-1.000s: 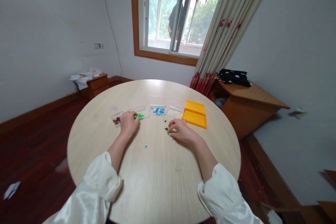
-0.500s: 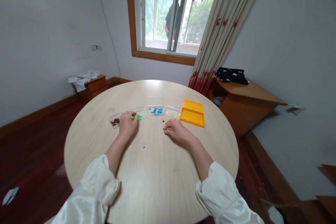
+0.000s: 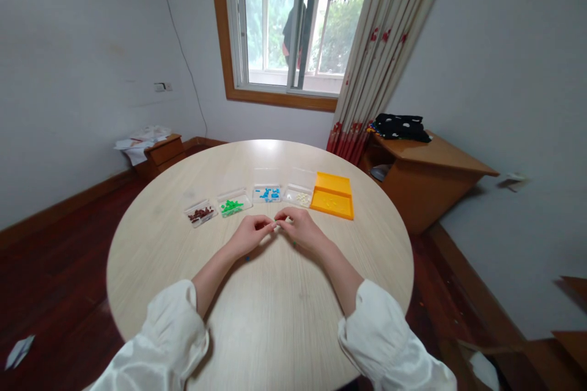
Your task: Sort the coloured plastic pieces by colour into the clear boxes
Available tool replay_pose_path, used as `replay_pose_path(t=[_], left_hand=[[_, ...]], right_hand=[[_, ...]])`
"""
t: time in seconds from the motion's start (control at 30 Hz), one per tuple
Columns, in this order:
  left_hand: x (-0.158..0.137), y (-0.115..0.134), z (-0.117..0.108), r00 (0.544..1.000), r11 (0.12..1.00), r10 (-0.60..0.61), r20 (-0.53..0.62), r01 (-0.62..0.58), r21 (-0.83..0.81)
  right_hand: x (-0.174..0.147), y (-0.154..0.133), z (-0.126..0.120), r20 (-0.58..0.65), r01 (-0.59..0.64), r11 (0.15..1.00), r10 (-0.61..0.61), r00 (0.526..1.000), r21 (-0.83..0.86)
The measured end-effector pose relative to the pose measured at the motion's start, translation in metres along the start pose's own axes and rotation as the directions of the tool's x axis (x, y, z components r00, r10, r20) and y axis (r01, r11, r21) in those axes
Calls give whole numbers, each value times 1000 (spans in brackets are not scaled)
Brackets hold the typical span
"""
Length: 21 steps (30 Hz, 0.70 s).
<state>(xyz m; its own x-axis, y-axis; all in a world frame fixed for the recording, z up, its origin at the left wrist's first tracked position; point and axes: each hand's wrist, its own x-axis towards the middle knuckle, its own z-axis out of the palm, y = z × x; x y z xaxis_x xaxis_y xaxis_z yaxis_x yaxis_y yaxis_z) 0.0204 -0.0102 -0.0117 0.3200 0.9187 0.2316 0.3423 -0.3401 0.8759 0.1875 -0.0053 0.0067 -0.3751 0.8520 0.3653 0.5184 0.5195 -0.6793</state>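
My left hand [image 3: 251, 236] and my right hand [image 3: 301, 229] meet fingertip to fingertip just above the table. Both are closed in a pinch. A tiny greenish piece [image 3: 276, 223] shows between the fingertips; anything else held there is too small to make out. Beyond the hands stand clear open boxes of small loose pieces: dark brown pieces [image 3: 200, 214], green pieces [image 3: 232, 206], blue pieces [image 3: 269, 194] and cream pieces [image 3: 302, 198]. A single blue piece [image 3: 247, 258] lies near my left wrist, and a green piece [image 3: 294, 244] beside my right hand.
An open yellow case [image 3: 334, 211] with small yellow pieces stands at the right end of the row of boxes on the round wooden table [image 3: 275, 317]. Behind it are a curtain [image 3: 367, 73] and a wooden desk [image 3: 426, 165] with dark cloth.
My left hand has left the box of green pieces and moved right to meet my right hand. My right hand has shifted slightly left and up. The view has tilted a little.
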Motion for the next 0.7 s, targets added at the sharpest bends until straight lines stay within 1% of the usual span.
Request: replay_pose_path(t=[0.07,0.23,0.37,0.5,0.6,0.7], left_hand=[[0,0,0,1000,1000,-11,3,11,-1],[2,-4,-4,999,999,-40,-35,41,29],[2,-5,-3,999,1000,-30,-12,30,-7],[2,-4,-3,1000,999,-22,-18,21,-40],[3,-5,-5,996,998,-38,-75,35,-43],[5,-8,-10,983,998,-60,-173,53,-41]], right_hand=[[0,-2,0,10,3,1000,-3,1000,2],[-1,-8,-2,50,0,1000,-1,999,19],[-2,-12,-4,72,-8,999,5,997,37],[-1,-9,-3,76,4,999,-8,997,54],[0,-1,-2,28,-4,999,3,1000,39],[1,6,-4,-28,-74,997,74,997,-19]])
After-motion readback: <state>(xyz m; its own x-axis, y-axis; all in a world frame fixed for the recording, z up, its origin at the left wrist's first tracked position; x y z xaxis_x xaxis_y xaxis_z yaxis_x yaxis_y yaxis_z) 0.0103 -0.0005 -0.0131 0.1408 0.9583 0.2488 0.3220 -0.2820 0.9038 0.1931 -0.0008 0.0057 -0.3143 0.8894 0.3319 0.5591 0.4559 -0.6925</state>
